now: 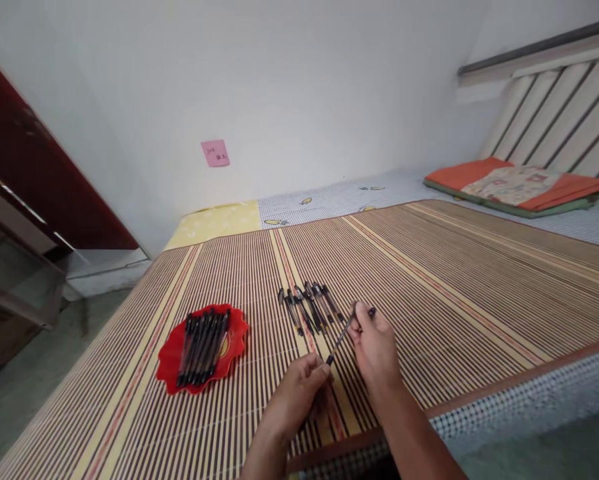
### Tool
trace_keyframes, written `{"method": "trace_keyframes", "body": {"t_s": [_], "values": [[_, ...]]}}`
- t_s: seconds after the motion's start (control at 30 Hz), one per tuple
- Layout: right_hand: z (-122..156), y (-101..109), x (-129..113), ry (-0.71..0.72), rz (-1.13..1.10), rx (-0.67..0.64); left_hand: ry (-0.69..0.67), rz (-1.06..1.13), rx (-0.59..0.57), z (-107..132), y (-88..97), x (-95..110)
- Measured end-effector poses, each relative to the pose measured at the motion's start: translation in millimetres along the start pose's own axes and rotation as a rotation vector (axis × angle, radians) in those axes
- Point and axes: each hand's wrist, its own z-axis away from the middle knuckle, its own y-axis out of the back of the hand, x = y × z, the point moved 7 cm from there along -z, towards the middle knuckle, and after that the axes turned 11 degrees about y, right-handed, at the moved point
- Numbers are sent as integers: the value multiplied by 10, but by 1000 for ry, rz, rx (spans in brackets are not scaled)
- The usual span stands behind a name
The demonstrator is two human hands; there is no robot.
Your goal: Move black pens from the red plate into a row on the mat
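My left hand (299, 393) and my right hand (374, 347) hold one black pen (346, 331) between them, just above the striped bamboo mat (429, 287). The left fingers pinch its lower tip, the right fingers pinch its upper end. Several loose black pens (309, 307) lie side by side on the mat just beyond my hands. Left of them a red scalloped plate (172, 363) holds several more black pens (204, 343).
The mat covers a bed against a white wall with a pink sticky note (215, 153). An orange folded pillow (514, 187) lies at the far right by the headboard. The bed's front edge (479, 400) runs below my hands; floor and furniture lie to the left.
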Motion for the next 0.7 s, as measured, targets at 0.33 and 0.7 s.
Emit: {"method": "trace_keyframes", "body": {"t_s": [0.33,0.7], "values": [[-531,321,-323,108,170,-25,-104,368,184,-124,181,-32],[-1431,-409,261,175,1179,-620,-97,700,180,-97,137,-1]]}}
